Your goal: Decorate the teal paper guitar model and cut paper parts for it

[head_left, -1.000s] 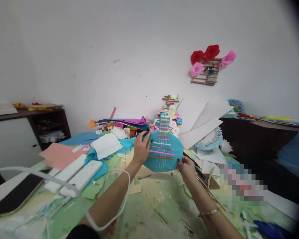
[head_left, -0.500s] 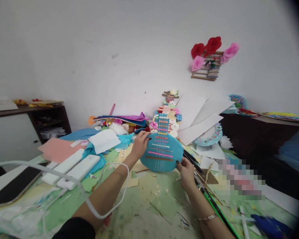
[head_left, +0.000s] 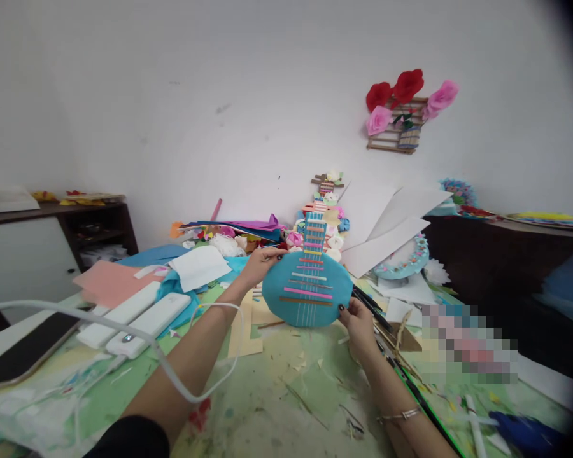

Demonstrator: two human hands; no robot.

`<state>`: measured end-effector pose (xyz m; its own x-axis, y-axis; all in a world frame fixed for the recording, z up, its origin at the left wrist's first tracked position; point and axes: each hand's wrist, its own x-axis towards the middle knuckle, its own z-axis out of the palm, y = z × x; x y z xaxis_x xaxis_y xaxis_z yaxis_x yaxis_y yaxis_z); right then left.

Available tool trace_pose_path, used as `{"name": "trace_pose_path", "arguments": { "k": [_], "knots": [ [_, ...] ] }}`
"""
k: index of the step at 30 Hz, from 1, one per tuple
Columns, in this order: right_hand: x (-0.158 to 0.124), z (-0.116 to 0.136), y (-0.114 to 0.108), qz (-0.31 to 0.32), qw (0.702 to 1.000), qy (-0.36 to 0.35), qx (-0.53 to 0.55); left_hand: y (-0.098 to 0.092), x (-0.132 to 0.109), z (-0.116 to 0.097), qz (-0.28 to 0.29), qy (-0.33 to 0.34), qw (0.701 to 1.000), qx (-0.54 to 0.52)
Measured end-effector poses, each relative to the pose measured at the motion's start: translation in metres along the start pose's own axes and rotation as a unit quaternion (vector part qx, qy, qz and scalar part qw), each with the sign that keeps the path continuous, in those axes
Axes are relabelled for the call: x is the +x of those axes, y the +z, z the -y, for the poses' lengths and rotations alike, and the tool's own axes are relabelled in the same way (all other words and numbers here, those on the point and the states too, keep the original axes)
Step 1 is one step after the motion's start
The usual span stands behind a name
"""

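Note:
A blue craft lute [head_left: 277,289] stands upright over the middle of the table, facing me. Its rounded body and neck carry white strings crossed by several coloured strips. My left hand [head_left: 258,267] has closed fingers at the body's upper left edge, the fingertips partly behind it. At the lower right edge, my right hand [head_left: 360,321] pinches the body between thumb and fingers. Behind the neck, a decorated piece with paper flowers [head_left: 335,243] leans by the wall.
Left lie white power banks [head_left: 148,326], a phone [head_left: 33,346] and a looping white cable [head_left: 157,366]. Coloured paper [head_left: 107,283] and scraps cover the table [head_left: 267,394]. Right are black pens [head_left: 370,299], a blue glue gun [head_left: 525,432] and a pixelated patch. White sheets [head_left: 391,245] lean behind.
My left hand has slid left and outward along the lute's upper edge, showing more of its blue body. The lute has turned slightly; my right hand keeps its hold at the lower right.

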<state>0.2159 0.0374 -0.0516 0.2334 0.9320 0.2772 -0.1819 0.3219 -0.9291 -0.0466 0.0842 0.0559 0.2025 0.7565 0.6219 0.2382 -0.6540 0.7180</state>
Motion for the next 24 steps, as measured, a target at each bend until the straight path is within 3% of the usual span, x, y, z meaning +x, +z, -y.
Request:
{"name": "trace_pose_path", "arguments": {
  "k": [6,11,17,21,24],
  "knots": [
    [0.003,-0.003,-0.003,0.003,1.0,0.0,-0.01,-0.01,-0.003,0.001,0.075,0.01,0.995,-0.062],
    [0.004,-0.004,-0.003,0.003,1.0,-0.006,-0.022,-0.015,-0.006,0.011,0.144,-0.062,0.974,-0.163],
    [0.004,-0.004,-0.002,0.009,0.999,-0.017,-0.025,-0.038,-0.009,0.007,0.272,-0.117,0.934,-0.198],
    [0.002,-0.004,-0.002,0.008,0.999,-0.016,-0.03,-0.045,-0.015,0.009,0.312,-0.114,0.908,-0.254],
    [0.002,-0.005,-0.003,0.009,0.999,-0.013,-0.03,-0.041,-0.017,0.019,0.296,-0.126,0.899,-0.296]
  ]
}}
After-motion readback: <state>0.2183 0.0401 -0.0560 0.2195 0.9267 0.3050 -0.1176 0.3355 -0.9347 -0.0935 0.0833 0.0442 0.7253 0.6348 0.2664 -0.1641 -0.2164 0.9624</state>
